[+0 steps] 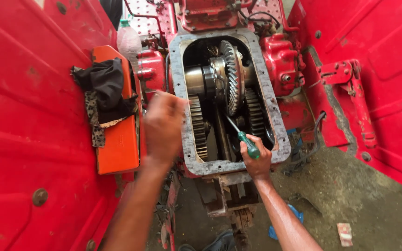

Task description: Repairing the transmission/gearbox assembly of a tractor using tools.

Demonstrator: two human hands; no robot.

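Screwdriver tip down among the gears!
Your right hand (256, 160) pinches the screwdriver (241, 136), shaft slanting up-left into the housing (238, 165); your left hand (163, 125), blurred, grip unreadable, hovers at the housing's left rim.

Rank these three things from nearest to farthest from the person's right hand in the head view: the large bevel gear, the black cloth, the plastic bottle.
From the right hand, which holds a green-handled screwdriver:
1. Large bevel gear, just above the hand, inside the open housing.
2. Black cloth, far to the left, lying on the orange box.
3. Plastic bottle, upper left, behind the cloth.
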